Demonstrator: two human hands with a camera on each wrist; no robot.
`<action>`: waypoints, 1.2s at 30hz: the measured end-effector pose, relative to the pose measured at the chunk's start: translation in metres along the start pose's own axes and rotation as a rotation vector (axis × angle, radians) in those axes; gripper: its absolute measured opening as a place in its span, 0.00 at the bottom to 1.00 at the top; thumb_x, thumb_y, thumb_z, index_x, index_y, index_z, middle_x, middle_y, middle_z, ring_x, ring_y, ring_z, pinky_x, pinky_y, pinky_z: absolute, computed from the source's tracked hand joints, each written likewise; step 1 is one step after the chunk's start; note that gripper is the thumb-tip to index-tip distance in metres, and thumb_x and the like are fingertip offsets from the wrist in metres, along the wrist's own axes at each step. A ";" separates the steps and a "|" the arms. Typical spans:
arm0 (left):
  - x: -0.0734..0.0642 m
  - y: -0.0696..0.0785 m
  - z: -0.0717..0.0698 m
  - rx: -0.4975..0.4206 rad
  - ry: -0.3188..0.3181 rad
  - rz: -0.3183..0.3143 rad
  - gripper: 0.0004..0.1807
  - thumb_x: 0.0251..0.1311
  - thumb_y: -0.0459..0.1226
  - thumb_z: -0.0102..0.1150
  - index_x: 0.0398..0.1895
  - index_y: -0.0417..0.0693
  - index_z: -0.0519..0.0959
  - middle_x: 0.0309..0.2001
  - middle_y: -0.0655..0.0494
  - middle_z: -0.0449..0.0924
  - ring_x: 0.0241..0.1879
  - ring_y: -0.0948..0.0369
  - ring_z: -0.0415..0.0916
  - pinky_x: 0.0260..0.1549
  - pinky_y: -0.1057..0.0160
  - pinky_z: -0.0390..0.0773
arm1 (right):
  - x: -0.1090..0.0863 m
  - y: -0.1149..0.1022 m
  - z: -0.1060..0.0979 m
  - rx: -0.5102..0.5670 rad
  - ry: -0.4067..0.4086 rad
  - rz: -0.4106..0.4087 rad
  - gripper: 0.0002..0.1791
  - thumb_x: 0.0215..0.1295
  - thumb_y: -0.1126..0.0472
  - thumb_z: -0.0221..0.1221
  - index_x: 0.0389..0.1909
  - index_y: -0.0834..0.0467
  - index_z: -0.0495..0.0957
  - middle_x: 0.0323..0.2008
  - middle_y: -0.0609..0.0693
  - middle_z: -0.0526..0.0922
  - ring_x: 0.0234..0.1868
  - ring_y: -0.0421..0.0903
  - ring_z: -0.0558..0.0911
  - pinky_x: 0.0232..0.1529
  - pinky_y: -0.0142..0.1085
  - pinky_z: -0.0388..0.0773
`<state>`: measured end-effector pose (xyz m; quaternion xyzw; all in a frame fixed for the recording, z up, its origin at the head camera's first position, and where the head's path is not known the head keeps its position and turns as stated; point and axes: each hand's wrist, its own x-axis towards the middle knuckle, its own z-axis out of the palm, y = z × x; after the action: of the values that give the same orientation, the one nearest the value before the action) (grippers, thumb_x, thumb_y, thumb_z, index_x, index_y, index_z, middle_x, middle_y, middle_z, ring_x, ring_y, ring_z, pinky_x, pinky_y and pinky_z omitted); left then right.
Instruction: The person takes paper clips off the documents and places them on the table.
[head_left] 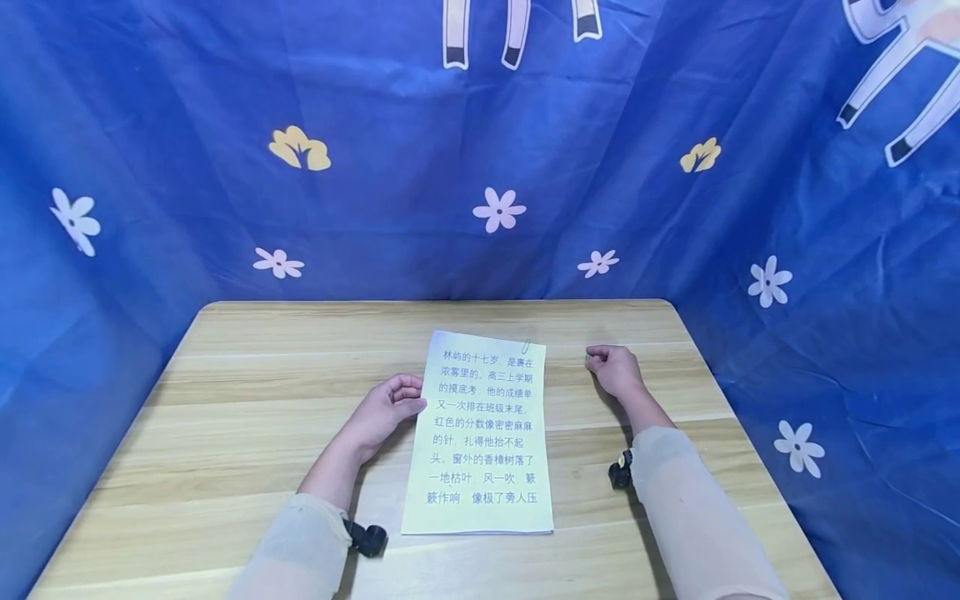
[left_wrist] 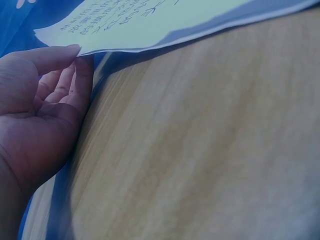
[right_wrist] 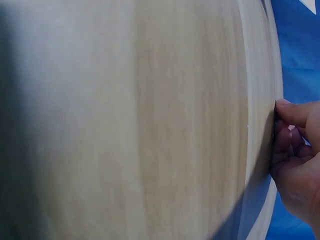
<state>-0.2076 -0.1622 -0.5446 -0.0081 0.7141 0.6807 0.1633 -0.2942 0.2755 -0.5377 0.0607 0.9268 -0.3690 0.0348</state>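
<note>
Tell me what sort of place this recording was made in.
Probably a curtained-off filming booth: blue patterned fabric hangs behind and beside a wood-grain table, and a small black device sits at each wrist.

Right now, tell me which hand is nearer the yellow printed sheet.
Left. The left hand holds the yellow printed sheet by its left edge, while the right hand is apart from it, beyond its right edge near the top.
</note>
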 end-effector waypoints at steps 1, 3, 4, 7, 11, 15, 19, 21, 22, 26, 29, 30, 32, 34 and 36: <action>0.000 0.000 0.000 0.000 0.002 -0.001 0.23 0.73 0.29 0.62 0.67 0.34 0.71 0.57 0.47 0.84 0.52 0.65 0.85 0.55 0.73 0.84 | 0.000 -0.001 -0.001 -0.004 -0.003 -0.003 0.18 0.80 0.62 0.59 0.65 0.59 0.84 0.62 0.62 0.88 0.67 0.61 0.84 0.73 0.54 0.80; -0.001 0.001 0.000 0.001 0.003 -0.001 0.23 0.73 0.29 0.63 0.67 0.33 0.71 0.57 0.46 0.84 0.52 0.64 0.84 0.55 0.73 0.84 | 0.000 -0.001 -0.002 -0.006 -0.011 -0.001 0.19 0.80 0.62 0.59 0.66 0.59 0.84 0.63 0.62 0.87 0.69 0.61 0.83 0.73 0.54 0.79; -0.002 0.001 0.000 0.002 0.003 -0.001 0.23 0.73 0.29 0.62 0.67 0.33 0.71 0.58 0.46 0.84 0.52 0.64 0.84 0.55 0.73 0.84 | 0.000 -0.002 -0.002 -0.004 -0.014 0.003 0.19 0.80 0.62 0.59 0.66 0.59 0.84 0.63 0.62 0.87 0.69 0.61 0.83 0.74 0.54 0.79; -0.002 0.002 0.000 0.005 0.003 0.002 0.23 0.73 0.29 0.62 0.67 0.33 0.72 0.58 0.45 0.84 0.52 0.64 0.84 0.55 0.73 0.84 | 0.000 -0.002 -0.004 -0.007 -0.025 0.011 0.19 0.80 0.62 0.58 0.67 0.59 0.83 0.65 0.62 0.86 0.70 0.61 0.82 0.74 0.54 0.78; -0.002 0.001 0.000 0.010 0.003 0.008 0.23 0.73 0.29 0.62 0.67 0.33 0.72 0.58 0.45 0.84 0.53 0.64 0.84 0.56 0.73 0.84 | 0.000 -0.003 -0.005 -0.016 -0.033 0.018 0.20 0.81 0.62 0.56 0.68 0.58 0.83 0.67 0.62 0.84 0.72 0.61 0.81 0.75 0.54 0.78; -0.002 0.000 -0.001 0.008 0.004 0.010 0.22 0.73 0.29 0.62 0.67 0.33 0.72 0.58 0.45 0.84 0.52 0.64 0.84 0.55 0.73 0.84 | 0.000 -0.001 -0.006 0.004 -0.030 0.019 0.21 0.80 0.63 0.55 0.69 0.58 0.82 0.65 0.62 0.86 0.70 0.60 0.82 0.74 0.54 0.78; -0.003 0.001 0.000 0.008 0.006 0.008 0.22 0.73 0.29 0.62 0.66 0.34 0.72 0.56 0.47 0.85 0.52 0.64 0.84 0.55 0.73 0.84 | 0.001 0.003 -0.006 0.112 -0.012 0.019 0.23 0.76 0.65 0.59 0.70 0.59 0.81 0.53 0.59 0.88 0.55 0.52 0.84 0.63 0.43 0.82; -0.003 0.001 0.000 0.007 0.008 0.007 0.22 0.73 0.29 0.62 0.66 0.34 0.72 0.56 0.48 0.85 0.52 0.64 0.84 0.55 0.73 0.84 | 0.001 0.006 -0.007 0.217 0.006 0.034 0.25 0.75 0.66 0.61 0.71 0.59 0.79 0.45 0.51 0.85 0.47 0.45 0.81 0.53 0.34 0.82; -0.003 0.001 0.000 0.007 0.008 0.006 0.22 0.73 0.29 0.62 0.66 0.34 0.72 0.56 0.48 0.85 0.52 0.64 0.84 0.55 0.73 0.84 | 0.001 0.007 -0.008 0.291 0.013 0.052 0.25 0.75 0.66 0.62 0.72 0.60 0.78 0.43 0.48 0.83 0.44 0.41 0.80 0.48 0.30 0.81; -0.003 0.001 0.000 0.005 0.009 0.006 0.22 0.73 0.29 0.62 0.66 0.34 0.72 0.57 0.47 0.85 0.52 0.64 0.84 0.55 0.73 0.84 | -0.001 0.009 -0.011 0.609 0.058 0.121 0.27 0.79 0.66 0.59 0.76 0.62 0.72 0.39 0.41 0.78 0.37 0.35 0.82 0.38 0.23 0.82; -0.003 0.001 0.000 0.005 0.008 0.006 0.22 0.73 0.29 0.62 0.66 0.34 0.72 0.57 0.47 0.84 0.52 0.64 0.84 0.55 0.73 0.84 | -0.005 0.002 -0.010 0.803 0.111 0.133 0.26 0.82 0.66 0.56 0.77 0.64 0.69 0.39 0.42 0.78 0.38 0.37 0.83 0.40 0.24 0.84; -0.003 0.001 0.000 0.004 0.008 0.006 0.22 0.73 0.29 0.62 0.66 0.34 0.72 0.57 0.47 0.84 0.52 0.64 0.84 0.55 0.73 0.84 | -0.007 -0.001 -0.009 0.850 0.126 0.120 0.26 0.82 0.67 0.55 0.77 0.64 0.67 0.39 0.42 0.78 0.39 0.38 0.83 0.41 0.25 0.84; -0.003 0.000 0.000 0.001 0.011 0.005 0.22 0.72 0.29 0.62 0.66 0.34 0.72 0.57 0.47 0.85 0.52 0.64 0.84 0.55 0.73 0.84 | -0.010 -0.010 -0.006 0.923 0.151 0.085 0.26 0.81 0.68 0.54 0.76 0.65 0.67 0.39 0.41 0.77 0.40 0.37 0.82 0.44 0.26 0.84; -0.003 0.000 0.000 -0.002 0.013 0.004 0.22 0.72 0.29 0.63 0.66 0.34 0.72 0.56 0.48 0.85 0.52 0.64 0.84 0.55 0.73 0.84 | -0.013 -0.020 -0.001 0.951 0.157 0.033 0.26 0.80 0.70 0.55 0.76 0.66 0.67 0.42 0.40 0.77 0.41 0.36 0.81 0.48 0.28 0.83; -0.003 0.000 0.000 -0.003 0.014 0.004 0.22 0.72 0.29 0.63 0.66 0.34 0.72 0.56 0.49 0.85 0.52 0.65 0.84 0.55 0.73 0.84 | -0.015 -0.029 0.005 0.951 0.127 -0.017 0.28 0.78 0.71 0.57 0.76 0.65 0.67 0.47 0.42 0.77 0.44 0.36 0.80 0.50 0.29 0.83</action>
<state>-0.2048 -0.1623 -0.5435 -0.0119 0.7140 0.6822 0.1570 -0.2829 0.2498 -0.5198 0.0850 0.6559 -0.7479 -0.0566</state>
